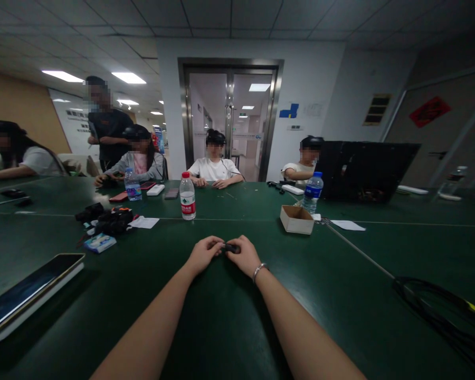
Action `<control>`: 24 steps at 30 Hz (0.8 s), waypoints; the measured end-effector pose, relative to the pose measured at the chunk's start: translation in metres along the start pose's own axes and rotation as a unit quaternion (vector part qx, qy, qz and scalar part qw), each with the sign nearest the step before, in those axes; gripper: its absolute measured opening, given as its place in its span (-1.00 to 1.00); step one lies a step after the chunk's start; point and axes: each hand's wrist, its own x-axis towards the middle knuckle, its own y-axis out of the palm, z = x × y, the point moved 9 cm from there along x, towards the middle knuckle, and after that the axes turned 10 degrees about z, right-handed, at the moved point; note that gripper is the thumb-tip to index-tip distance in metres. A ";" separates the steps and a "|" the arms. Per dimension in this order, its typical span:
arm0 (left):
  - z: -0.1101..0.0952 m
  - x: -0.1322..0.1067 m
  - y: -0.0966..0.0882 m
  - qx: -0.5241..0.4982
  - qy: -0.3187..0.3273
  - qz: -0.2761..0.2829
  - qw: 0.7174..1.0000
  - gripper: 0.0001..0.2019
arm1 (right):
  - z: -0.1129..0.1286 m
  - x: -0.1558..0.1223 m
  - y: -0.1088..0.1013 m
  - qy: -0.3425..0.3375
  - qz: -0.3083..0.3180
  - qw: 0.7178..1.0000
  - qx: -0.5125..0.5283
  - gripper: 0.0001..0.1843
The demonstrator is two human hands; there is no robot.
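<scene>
My right hand (245,257), with a silver bracelet at its wrist, is closed around a small dark, stubby cylinder-like object (232,248). The object lies roughly sideways just above or on the green table (225,316), its exact kind too small to tell. My left hand (204,254) is closed in a pinch, thumb against fingers, right by the object's left end. Whatever lies between the left fingertips is too small to make out. Both forearms reach forward from the near edge.
A red-capped water bottle (188,198) stands ahead, with an open cardboard box (296,220) and a blue-capped bottle (312,192) to the right. A phone (31,295) lies left, black gear (111,220) beyond it, a coiled cable (431,306) right. Several people sit across.
</scene>
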 end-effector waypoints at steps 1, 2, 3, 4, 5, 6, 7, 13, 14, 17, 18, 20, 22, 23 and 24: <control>0.004 0.000 -0.001 -0.017 -0.004 -0.004 1.000 -0.70 | -0.003 0.001 0.000 0.005 -0.003 1.000 0.016 -0.74; 0.005 -0.001 -0.002 -0.026 -0.003 -0.006 1.000 -0.69 | -0.007 0.002 0.000 0.010 -0.008 0.999 0.035 -0.70; 0.006 -0.001 -0.002 -0.030 0.001 -0.005 1.000 -0.68 | -0.011 0.002 -0.001 0.013 -0.014 0.998 0.056 -0.66; 0.006 -0.001 -0.002 -0.030 0.005 -0.004 1.000 -0.67 | -0.015 0.003 -0.001 0.015 -0.018 0.997 0.075 -0.64; 0.006 0.000 -0.001 -0.028 0.007 -0.002 1.000 -0.67 | -0.018 0.004 0.000 0.016 -0.019 0.996 0.090 -0.63; 0.006 0.000 -0.001 -0.025 0.006 -0.002 1.000 -0.67 | -0.020 0.004 0.001 0.016 -0.015 0.995 0.099 -0.65; 0.007 0.000 -0.001 -0.021 0.003 -0.004 1.000 -0.67 | -0.022 0.005 0.002 0.015 -0.011 0.995 0.103 -0.67; 0.010 0.002 0.000 -0.005 0.004 -0.003 1.000 -0.70 | -0.023 0.006 0.008 0.011 0.026 0.989 0.143 -0.68; 0.010 0.002 0.000 -0.004 0.007 -0.003 1.000 -0.70 | -0.024 0.006 0.010 0.014 0.036 0.985 0.168 -0.67; 0.011 0.003 -0.001 -0.007 0.008 -0.012 1.000 -0.71 | -0.028 0.007 0.014 0.025 0.058 0.961 0.270 -0.61; 0.012 0.003 -0.002 -0.009 0.007 -0.015 1.000 -0.71 | -0.029 0.007 0.014 0.026 0.060 0.951 0.303 -0.59; 0.013 0.003 -0.003 -0.012 0.007 -0.020 1.000 -0.70 | -0.031 0.007 0.013 0.025 0.059 0.933 0.355 -0.59; 0.013 0.003 -0.004 -0.019 0.007 -0.022 1.000 -0.70 | -0.031 0.007 0.012 0.021 0.060 0.922 0.383 -0.62; 0.012 0.003 -0.004 -0.027 0.006 -0.026 0.999 -0.69 | -0.031 0.007 0.011 0.021 0.059 0.918 0.391 -0.63; 0.012 0.002 -0.005 -0.036 0.003 -0.031 0.999 -0.69 | -0.031 0.007 0.011 0.023 0.058 0.915 0.399 -0.64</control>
